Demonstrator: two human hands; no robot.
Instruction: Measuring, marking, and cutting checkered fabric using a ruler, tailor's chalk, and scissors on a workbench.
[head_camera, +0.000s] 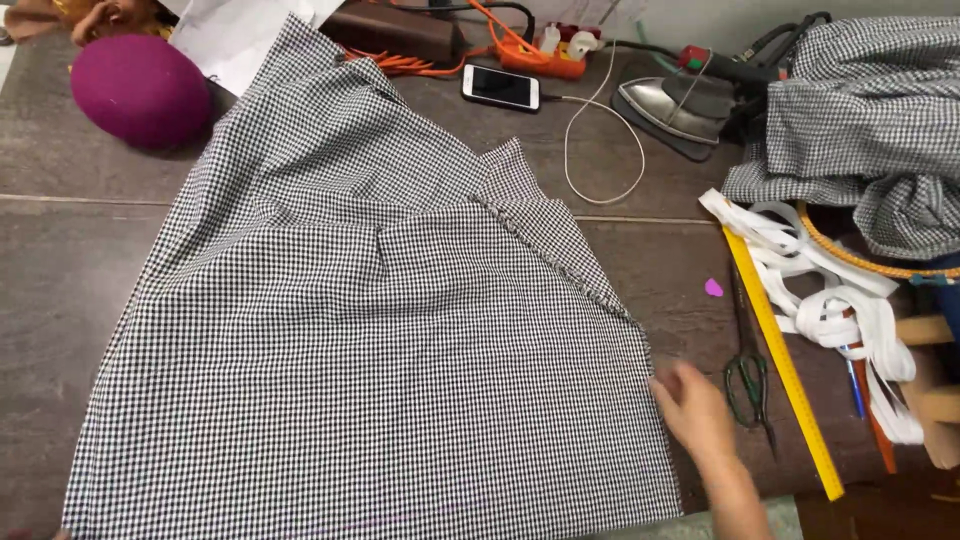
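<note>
Checked fabric (350, 340) lies spread flat over most of the dark table (60, 260), pinned seam running down its right edge. Right hand (695, 405) rests at that right edge, blurred; fingers loosely curled, holding nothing that can be made out, and no left hand is in view. Just right of the fabric: scissors (750, 375), then yellow ruler (785, 370); beyond its top edge, a phone (500, 88) and an iron (670, 108).

Right hand (692, 405), shown bare; no ring or watch is seen. The forearm is left unsleeved.
</note>
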